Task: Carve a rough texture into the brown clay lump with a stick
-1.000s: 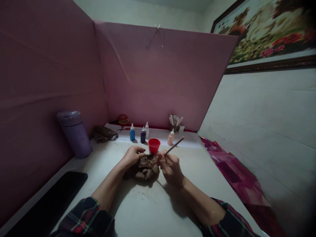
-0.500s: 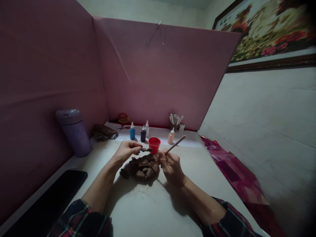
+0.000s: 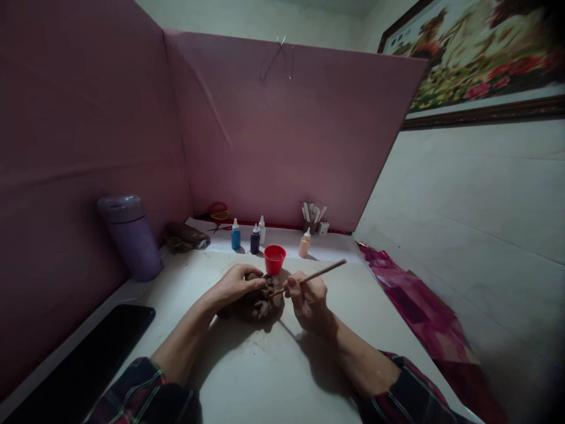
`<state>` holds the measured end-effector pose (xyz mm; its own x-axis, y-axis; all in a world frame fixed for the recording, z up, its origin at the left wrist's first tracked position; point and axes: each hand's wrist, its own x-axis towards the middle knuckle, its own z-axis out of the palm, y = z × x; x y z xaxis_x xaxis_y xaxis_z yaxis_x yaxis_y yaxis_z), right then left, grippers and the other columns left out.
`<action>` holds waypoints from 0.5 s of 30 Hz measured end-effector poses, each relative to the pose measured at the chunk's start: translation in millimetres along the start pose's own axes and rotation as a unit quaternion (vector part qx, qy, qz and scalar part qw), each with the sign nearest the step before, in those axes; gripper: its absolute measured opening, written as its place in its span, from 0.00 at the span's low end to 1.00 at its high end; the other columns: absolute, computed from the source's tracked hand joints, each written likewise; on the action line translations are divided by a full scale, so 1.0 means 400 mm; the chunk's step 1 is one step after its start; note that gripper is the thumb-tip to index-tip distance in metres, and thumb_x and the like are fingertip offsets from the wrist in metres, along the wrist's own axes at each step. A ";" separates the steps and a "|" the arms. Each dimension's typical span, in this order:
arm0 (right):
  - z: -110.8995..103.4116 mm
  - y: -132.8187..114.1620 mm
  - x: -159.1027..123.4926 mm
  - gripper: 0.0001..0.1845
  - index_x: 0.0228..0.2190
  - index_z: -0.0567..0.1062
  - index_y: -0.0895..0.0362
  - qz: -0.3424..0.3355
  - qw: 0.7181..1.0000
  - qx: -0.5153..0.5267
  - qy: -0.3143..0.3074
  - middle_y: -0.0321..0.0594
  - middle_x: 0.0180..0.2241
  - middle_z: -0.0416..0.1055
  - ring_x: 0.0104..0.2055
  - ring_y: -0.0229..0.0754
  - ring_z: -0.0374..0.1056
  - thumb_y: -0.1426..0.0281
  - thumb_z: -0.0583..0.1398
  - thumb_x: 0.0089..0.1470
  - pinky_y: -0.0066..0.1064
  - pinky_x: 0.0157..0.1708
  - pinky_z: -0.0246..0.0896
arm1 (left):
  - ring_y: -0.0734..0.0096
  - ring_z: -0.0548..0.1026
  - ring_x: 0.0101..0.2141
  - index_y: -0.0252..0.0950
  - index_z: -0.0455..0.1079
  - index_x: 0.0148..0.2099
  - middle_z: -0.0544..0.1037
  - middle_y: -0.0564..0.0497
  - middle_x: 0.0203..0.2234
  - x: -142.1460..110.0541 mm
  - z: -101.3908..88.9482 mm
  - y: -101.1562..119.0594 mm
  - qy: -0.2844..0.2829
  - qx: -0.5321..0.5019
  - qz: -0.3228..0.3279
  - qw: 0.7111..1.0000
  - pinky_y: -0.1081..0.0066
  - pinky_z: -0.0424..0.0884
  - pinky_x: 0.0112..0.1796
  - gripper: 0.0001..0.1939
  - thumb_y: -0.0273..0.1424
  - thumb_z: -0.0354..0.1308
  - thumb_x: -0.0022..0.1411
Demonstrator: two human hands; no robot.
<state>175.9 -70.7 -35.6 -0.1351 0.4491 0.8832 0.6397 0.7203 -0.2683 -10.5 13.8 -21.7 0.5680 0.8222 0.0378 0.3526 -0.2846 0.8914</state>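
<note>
A dark brown clay piece [image 3: 259, 302] lies on the white table [image 3: 265, 365] between my hands. My left hand [image 3: 236, 282] rests on its upper left part, fingers curled and pinching a bit of clay against it. My right hand [image 3: 309, 300] is closed round a thin wooden stick tool [image 3: 315, 275], whose tip touches the clay's right side while its far end points up to the right. A small red cup [image 3: 275, 259] stands just behind the clay.
Small paint bottles stand behind: blue [image 3: 235, 235], dark purple [image 3: 255, 240], white [image 3: 262, 229] and peach [image 3: 304, 244]. A holder of tools [image 3: 312, 215], red scissors [image 3: 219, 212], a purple tumbler [image 3: 129, 235], a black slab [image 3: 83, 368] and pink cloth [image 3: 419, 318] surround the work. Pink panels wall the desk.
My left hand, which had lifted a small clay bit above the piece, has come back down onto the clay. The stick has tilted flatter, pointing more to the right.
</note>
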 end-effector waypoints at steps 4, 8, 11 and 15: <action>-0.014 0.006 0.001 0.14 0.26 0.68 0.56 0.016 0.998 -0.003 0.056 0.35 0.20 0.66 0.19 0.34 0.61 0.74 0.50 0.63 0.26 0.21 0.55 | 0.65 0.74 0.31 0.30 0.75 0.38 0.79 0.49 0.28 -0.003 0.013 0.005 0.000 -0.015 -0.034 0.999 0.70 0.67 0.33 0.20 0.41 0.62 0.47; -0.018 0.011 0.008 0.15 0.25 0.68 0.57 0.045 0.995 -0.007 0.092 0.33 0.18 0.64 0.18 0.33 0.60 0.74 0.50 0.63 0.25 0.20 0.55 | 0.67 0.72 0.27 0.31 0.74 0.34 0.77 0.51 0.23 0.010 0.025 -0.002 0.032 -0.020 -0.063 0.997 0.71 0.66 0.29 0.18 0.39 0.63 0.42; -0.012 0.014 0.008 0.14 0.27 0.69 0.57 0.061 0.993 0.004 0.105 0.33 0.18 0.65 0.18 0.33 0.62 0.74 0.50 0.64 0.25 0.20 0.57 | 0.69 0.71 0.25 0.32 0.73 0.32 0.75 0.53 0.20 0.033 0.034 -0.020 0.037 -0.009 -0.080 0.996 0.72 0.65 0.28 0.17 0.38 0.63 0.40; -0.002 0.019 0.000 0.13 0.29 0.70 0.56 0.062 0.993 0.019 0.103 0.35 0.21 0.67 0.19 0.33 0.63 0.72 0.50 0.64 0.25 0.20 0.59 | 0.70 0.69 0.23 0.33 0.73 0.28 0.72 0.55 0.17 0.059 0.044 -0.035 0.062 0.051 -0.089 0.993 0.73 0.63 0.25 0.11 0.34 0.62 0.40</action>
<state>181.5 -65.6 -37.2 0.1036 0.4212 0.9010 0.6125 0.6868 -0.3914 11.1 28.6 -41.2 0.3952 0.9169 -0.0557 0.5168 -0.1717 0.8387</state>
